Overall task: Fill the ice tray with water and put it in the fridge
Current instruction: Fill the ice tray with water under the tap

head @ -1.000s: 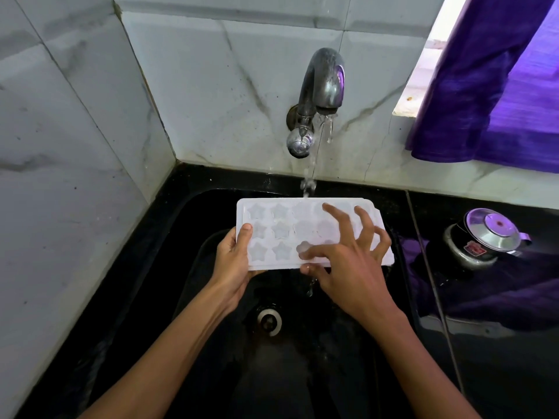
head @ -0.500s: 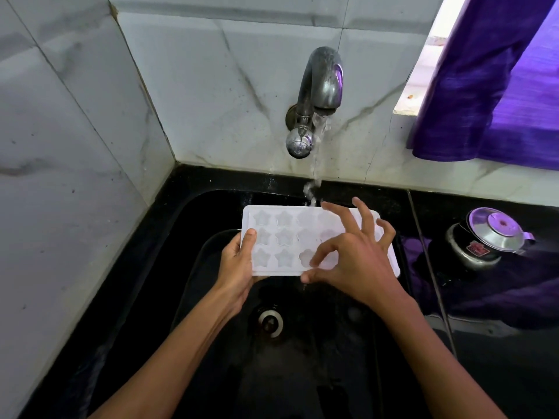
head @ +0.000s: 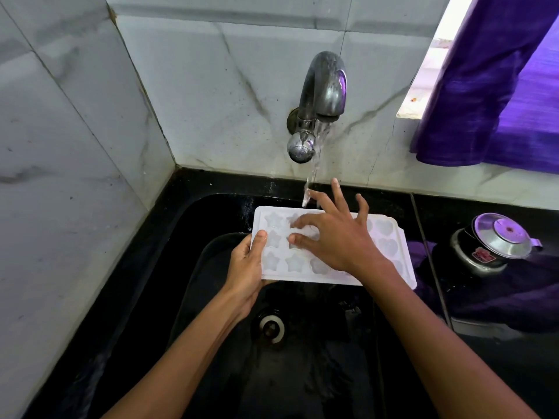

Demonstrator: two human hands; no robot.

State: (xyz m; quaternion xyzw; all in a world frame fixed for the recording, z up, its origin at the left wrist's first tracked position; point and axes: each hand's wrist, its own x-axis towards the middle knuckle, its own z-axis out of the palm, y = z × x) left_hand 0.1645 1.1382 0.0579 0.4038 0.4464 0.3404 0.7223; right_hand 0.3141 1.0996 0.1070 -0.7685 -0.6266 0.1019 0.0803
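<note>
A white ice tray (head: 390, 252) with star and heart shaped cells hangs flat over the black sink (head: 211, 225). My left hand (head: 246, 267) grips its left end, thumb on top. My right hand (head: 335, 234) lies spread over the tray's middle, fingers apart, fingertips touching the cells; it covers several of them. Water runs from the metal tap (head: 322, 101) on the wall and falls onto the tray's far edge, by my right index finger.
The drain (head: 272, 326) sits below the tray in the sink's bottom. A steel and black pressure cooker (head: 491, 243) stands on the black counter to the right. Purple cloth (head: 496, 86) hangs at the upper right. Marble tiled walls close off the left and back.
The tray and my left hand have shifted right and a little toward me. My right hand slid left and farther over the tray's middle cells. The water stream has grown stronger.
</note>
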